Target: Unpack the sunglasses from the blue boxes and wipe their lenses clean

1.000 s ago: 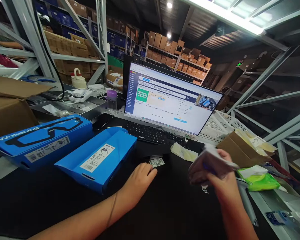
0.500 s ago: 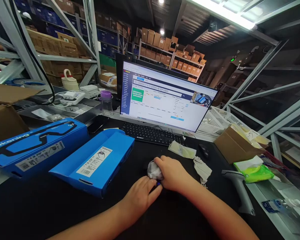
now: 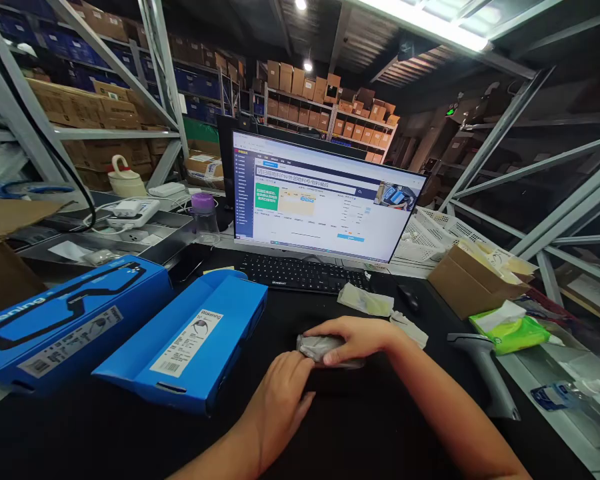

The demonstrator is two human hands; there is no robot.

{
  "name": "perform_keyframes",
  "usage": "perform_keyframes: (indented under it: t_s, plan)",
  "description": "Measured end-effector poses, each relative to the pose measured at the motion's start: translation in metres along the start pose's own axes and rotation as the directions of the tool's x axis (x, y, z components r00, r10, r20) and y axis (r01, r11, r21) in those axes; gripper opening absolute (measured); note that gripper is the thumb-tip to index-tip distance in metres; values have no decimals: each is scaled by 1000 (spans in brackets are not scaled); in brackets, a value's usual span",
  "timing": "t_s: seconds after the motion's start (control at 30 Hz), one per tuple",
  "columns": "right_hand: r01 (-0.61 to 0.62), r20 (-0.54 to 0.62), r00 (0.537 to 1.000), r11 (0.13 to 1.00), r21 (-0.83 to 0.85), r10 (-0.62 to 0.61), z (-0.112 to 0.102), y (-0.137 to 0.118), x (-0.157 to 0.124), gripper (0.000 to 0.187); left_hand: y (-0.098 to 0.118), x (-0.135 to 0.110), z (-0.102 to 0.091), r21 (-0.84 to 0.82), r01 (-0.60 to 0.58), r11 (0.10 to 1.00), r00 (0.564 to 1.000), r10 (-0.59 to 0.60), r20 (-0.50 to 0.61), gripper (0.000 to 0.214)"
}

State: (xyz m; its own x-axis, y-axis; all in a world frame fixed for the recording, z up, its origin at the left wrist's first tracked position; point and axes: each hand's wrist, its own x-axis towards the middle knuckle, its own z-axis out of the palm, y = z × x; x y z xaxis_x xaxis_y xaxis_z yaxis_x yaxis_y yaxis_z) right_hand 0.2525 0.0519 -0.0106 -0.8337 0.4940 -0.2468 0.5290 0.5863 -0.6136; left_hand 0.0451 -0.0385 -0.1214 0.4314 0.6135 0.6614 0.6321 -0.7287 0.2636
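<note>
Both my hands meet over a small grey plastic-wrapped packet lying on the black desk mat. My right hand lies across the packet's top with fingers stretched flat, pressing it down. My left hand rests on the mat with its fingertips touching the packet's near edge, fingers loosely extended. A blue open box tray with a white label lies to the left, and its blue printed sleeve lies beyond it.
A keyboard and a lit monitor stand behind the hands. A grey barcode scanner, a green wipes pack, a brown carton and crumpled bags lie right. Metal shelving with cartons surrounds the desk.
My right hand brought a crumpled packet from the right down to the mat in front of the keyboard. It now presses it flat, and my left hand touches its edge.
</note>
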Motion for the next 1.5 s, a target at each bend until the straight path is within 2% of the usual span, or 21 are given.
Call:
perform_keyframes:
  t_s: [0.07,0.13,0.23,0.3,0.37,0.43,0.53,0.6,0.67,0.73,0.77,0.83,0.87,0.9,0.97,1.03,1.1,1.2,1.27,1.4,1.5]
  plan:
    - [-55,-124,991,998,18,56,11,-5,0,43,-5,-3,3,-66,98,993,995,-96,31,43]
    - [-170,-244,960,977,-126,136,30,-16,7,35,-8,-4,5,-86,120,989,991,-114,74,42]
    - [-411,-375,885,840,-355,274,55,-31,25,29,-9,-4,3,-99,87,991,987,-73,140,35]
    - [-451,-388,872,798,-400,298,64,-34,35,27,-9,-2,2,-122,52,991,989,-34,143,34]
    - [-399,-367,895,821,-408,253,64,-30,38,28,-8,-1,2,-144,45,989,988,-23,150,34]
    - [-259,-307,940,895,-363,147,60,-24,32,34,-11,1,1,-150,68,986,983,-40,178,35]
    - [-28,-295,955,987,-160,-21,51,-22,7,57,-19,6,0,-147,130,981,966,-91,244,38]
    - [7,-330,943,997,-74,-31,42,-28,-17,54,-25,11,-2,-148,188,971,947,-140,289,37]
    - [-31,-366,931,998,-59,8,30,-33,-43,43,-28,14,-1,-151,233,961,933,-177,315,34]
    - [-116,-495,866,992,-50,77,14,-28,-66,35,-29,14,1,-162,237,958,938,-182,296,34]
    - [-196,-597,790,980,-30,140,5,-21,-75,33,-28,12,3,-168,221,961,949,-173,264,35]
    - [-418,-749,588,908,42,305,-12,5,-87,36,-26,7,7,-170,171,970,975,-142,171,38]
    - [-530,-772,499,843,89,395,-19,21,-90,39,-25,4,9,-168,141,976,985,-120,125,40]
    - [-595,-775,441,794,126,453,-24,37,-91,41,-25,2,9,-163,114,980,991,-101,88,42]
    - [-669,-761,363,719,189,538,-28,70,-89,42,-24,0,7,-142,83,986,996,-78,43,44]
    - [-705,-736,309,664,248,602,-28,96,-83,37,-25,3,1,-102,54,993,998,-53,15,39]
    - [-717,-706,278,630,299,652,-26,113,-77,34,-25,10,-7,-54,6,999,1000,-7,-21,31]
    - [-697,-689,260,625,351,676,-23,123,-74,32,-21,26,-17,-29,-54,998,996,52,-67,24]
    - [-677,-709,234,635,373,665,-23,122,-75,30,-15,39,-21,-46,-39,998,995,35,-91,19]
    - [-614,-792,168,691,383,588,-27,105,-81,21,-4,68,-17,-164,116,980,983,-137,-123,10]
    - [-512,-861,149,783,353,486,-30,86,-80,15,-4,90,-6,-351,316,882,920,-375,-114,22]
